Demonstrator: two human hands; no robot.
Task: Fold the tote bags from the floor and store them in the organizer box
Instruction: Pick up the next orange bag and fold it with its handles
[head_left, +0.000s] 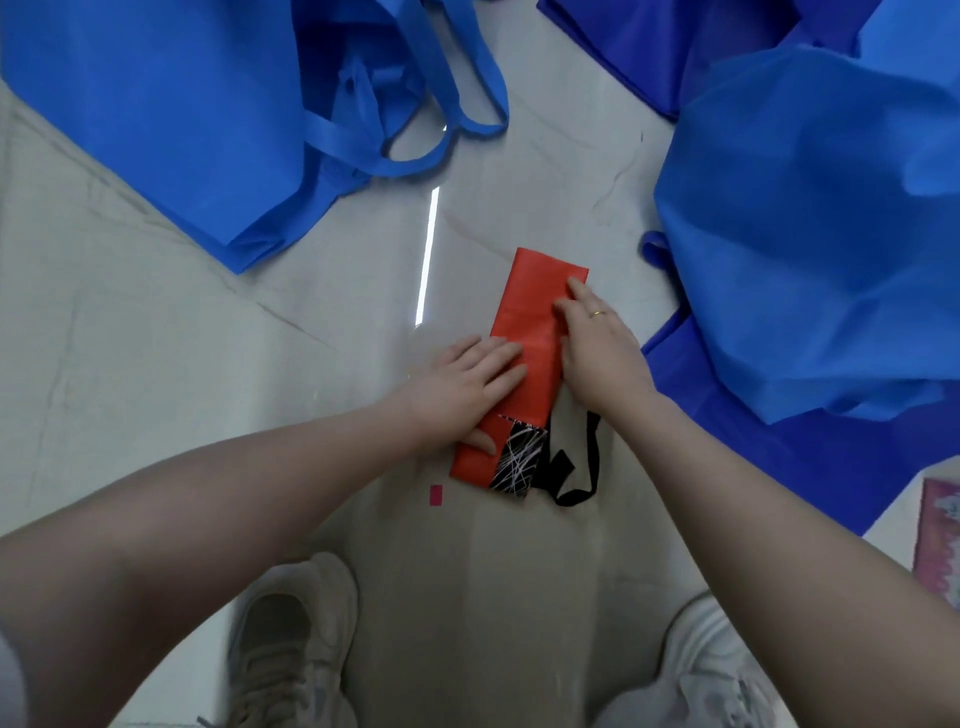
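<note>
I've got the orange tote bag (524, 358) flat on the pale floor (156, 364), already down to a narrow strip, so I judge I'm mid-fold on this one. My left hand (462, 384) lies on the bag's left edge with fingers straight, pressing it flat and gripping nothing. My right hand (597, 343) lies on the bag's right side, fingers stretched along the crease toward its far end, pressing too, not clutching. The bag's black patterned patch (517, 462) shows at its near end, and one black handle (576, 462) spills out just right of that. Next, I reckon, the strip wants doubling end to end with the handle tucked in, so it stays compact. Count around the orange bag: one orange bag; blue tote bags, at least three that I can separate, one left of it (156, 114), one big crumpled one right of it (810, 218), a darker one beyond (675, 47), possibly more underneath. Two pale shoes (291, 644) sit nearer me than the bag. A pink object (940, 540) peeks in at the far right edge; I can't tell whether it's the organizer box.
</note>
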